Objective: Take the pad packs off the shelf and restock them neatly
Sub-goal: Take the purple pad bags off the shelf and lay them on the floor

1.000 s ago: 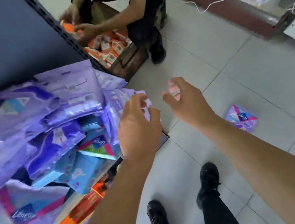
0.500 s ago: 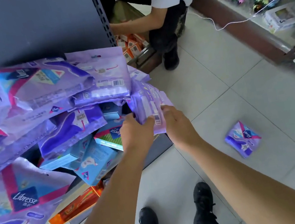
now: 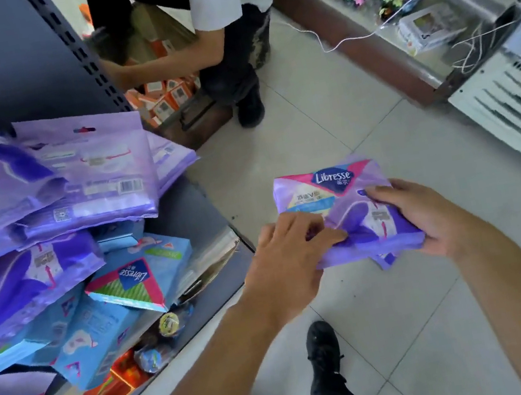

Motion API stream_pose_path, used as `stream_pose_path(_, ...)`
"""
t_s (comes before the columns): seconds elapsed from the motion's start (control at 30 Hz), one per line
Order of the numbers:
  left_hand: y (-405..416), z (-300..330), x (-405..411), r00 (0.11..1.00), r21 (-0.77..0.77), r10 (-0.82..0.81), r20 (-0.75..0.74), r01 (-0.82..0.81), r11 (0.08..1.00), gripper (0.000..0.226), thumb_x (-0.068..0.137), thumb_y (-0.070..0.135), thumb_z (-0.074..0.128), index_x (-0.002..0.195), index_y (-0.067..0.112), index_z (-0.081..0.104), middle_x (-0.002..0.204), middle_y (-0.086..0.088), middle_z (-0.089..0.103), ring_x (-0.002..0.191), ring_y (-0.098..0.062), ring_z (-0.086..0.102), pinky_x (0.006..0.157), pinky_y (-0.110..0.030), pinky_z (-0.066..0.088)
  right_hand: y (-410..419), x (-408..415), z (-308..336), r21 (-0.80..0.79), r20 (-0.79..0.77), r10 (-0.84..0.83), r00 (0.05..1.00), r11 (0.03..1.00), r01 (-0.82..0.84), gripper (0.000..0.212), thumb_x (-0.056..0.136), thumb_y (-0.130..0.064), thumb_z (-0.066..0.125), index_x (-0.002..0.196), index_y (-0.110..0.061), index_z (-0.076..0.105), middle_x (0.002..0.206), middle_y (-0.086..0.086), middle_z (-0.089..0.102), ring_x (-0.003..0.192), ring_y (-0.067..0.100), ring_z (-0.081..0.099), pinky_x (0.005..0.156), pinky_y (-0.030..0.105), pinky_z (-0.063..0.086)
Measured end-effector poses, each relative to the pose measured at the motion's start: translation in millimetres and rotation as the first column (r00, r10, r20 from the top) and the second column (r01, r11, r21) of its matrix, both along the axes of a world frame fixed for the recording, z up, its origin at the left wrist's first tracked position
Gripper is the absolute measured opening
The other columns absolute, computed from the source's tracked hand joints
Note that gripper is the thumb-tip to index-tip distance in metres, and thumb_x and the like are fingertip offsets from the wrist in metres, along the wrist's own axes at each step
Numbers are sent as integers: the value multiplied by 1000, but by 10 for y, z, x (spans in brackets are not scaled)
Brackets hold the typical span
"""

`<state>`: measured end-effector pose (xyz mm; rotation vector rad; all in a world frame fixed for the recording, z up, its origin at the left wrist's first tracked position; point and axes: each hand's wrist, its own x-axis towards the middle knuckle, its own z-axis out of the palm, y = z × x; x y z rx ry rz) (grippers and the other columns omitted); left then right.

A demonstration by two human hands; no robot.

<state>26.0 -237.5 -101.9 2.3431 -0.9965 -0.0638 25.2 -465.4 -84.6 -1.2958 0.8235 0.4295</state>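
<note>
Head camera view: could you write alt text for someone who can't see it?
A person's left hand and right hand grip a soft purple plastic Libresse pad pack over the pale tiled floor. To the left, purple packs and blue boxes lie jumbled on a dark metal shelf; another person crouches behind.

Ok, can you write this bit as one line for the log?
left hand: grips purple pad pack | right hand: grips same pack | pack: off shelf, over floor | pile left on shelf
</note>
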Motion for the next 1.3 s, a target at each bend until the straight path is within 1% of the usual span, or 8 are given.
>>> stream_pose_path(0.07,-105,1,16,913,-128,18,-409,-77,989,70,73,33,77,133,42,44,134,12,41,127,-8,36,104,-26,36,-189,-194,-172,-55,51,-67,996,996,70,33,92,-18,62,122,-6,56,108,21,70,86,37,69,69,50,57)
stream_pose_path(0.17,-413,-77,90,374,-122,189,-908,-666,736,75,79,47,72,141,31,32,137,5,41,114,-7,50,89,-18,48,-307,-568,-409,99,84,-250,965,965,241,37,92,-19,62,127,-12,52,119,20,67,103,41,65,88,61,49)
stream_pose_path(0.23,-682,-269,106,135,1,125,-983,-675,738,62,84,40,71,135,20,42,126,-3,60,96,-13,67,80,-25,56,-340,-809,-572,113,79,-340,937,937,331,30,94,-19,59,124,-16,54,115,15,69,101,36,67,86,54,52)
stream_pose_path(0.4,-954,-958,-77,263,139,266,-927,-418,898,18,87,31,69,103,30,61,100,6,73,90,-16,71,89,-45,55,-379,-1295,-1144,-72,7,-404,915,912,403,35,87,-15,70,119,-11,57,109,12,72,94,29,72,83,45,56)
stream_pose_path(0.53,-1412,-1555,-275,251,294,377,-891,-315,903,50,84,27,74,124,25,45,114,5,65,97,-13,66,80,-32,57,-588,-1662,-1920,-152,-176,-501,848,864,479,38,84,-21,70,115,-4,57,100,12,73,82,27,74,75,46,60)
stream_pose_path(0.7,-2222,-2458,-258,362,336,393,-846,-210,918,43,86,26,73,120,21,47,117,1,64,102,-16,65,76,-29,58,-1077,-1783,-2774,-271,-204,-593,779,799,537,34,88,-29,71,114,-15,53,104,3,69,84,20,72,74,37,60)
stream_pose_path(1.03,-2459,-4018,-222,541,579,448,-712,91,810,41,85,31,73,116,18,49,113,-2,66,89,-16,60,62,-20,44,-1305,-1869,-4326,-245,-379,-373,847,923,297,35,86,-34,72,108,-14,53,107,4,68,89,18,68,67,27,55)
stream_pose_path(1.3,-2756,-4671,-70,574,173,256,-778,-196,965,42,83,18,76,119,18,55,103,11,64,89,2,61,67,-4,46,-1521,-1554,-4903,-519,78,-612,787,649,556,25,91,-26,65,115,-19,58,107,-3,63,84,-2,60,67,6,45)
